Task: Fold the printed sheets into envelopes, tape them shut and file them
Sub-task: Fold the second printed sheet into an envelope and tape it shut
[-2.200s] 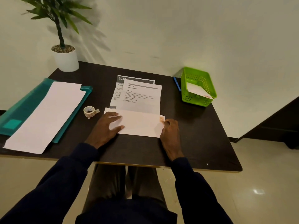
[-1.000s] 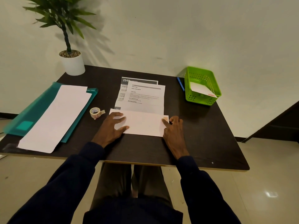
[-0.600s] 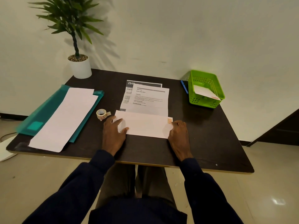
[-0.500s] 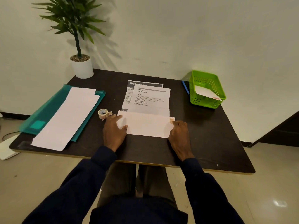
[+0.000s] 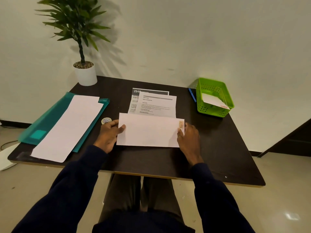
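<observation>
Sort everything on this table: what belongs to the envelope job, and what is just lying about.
In the job: folded envelope, gripped by left hand and right hand; tape roll; printed sheets; green basket holding a taped envelope; probably the teal folder and the white sheet on it.
Lying about: blue pen; potted plant.

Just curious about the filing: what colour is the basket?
The basket is bright green, seen clearly in the head view.
</observation>
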